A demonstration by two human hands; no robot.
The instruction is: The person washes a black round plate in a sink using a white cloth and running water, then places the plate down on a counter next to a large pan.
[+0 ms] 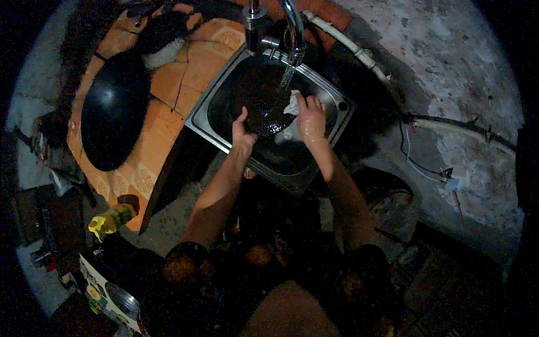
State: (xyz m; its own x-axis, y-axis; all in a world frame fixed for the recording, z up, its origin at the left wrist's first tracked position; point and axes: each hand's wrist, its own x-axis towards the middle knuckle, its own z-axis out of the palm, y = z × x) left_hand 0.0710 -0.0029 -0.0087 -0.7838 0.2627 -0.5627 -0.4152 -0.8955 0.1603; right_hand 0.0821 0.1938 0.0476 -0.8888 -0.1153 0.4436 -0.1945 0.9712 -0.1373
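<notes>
Currently, the right hand (311,117) is reaching forward, clutching a white cloth (292,104); the left hand (242,133), thumb raised, is bracing the edge of a dark pan (259,98) sitting in the sink (216,115), its grip too hidden to tell.

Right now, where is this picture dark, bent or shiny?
Head view: dim and grainy, corners black. Head view: fisheye curvature toward the rim. Head view: sharp glints on the dark round object in the sink, a softer highlight on the black rounded object on the counter.
</notes>
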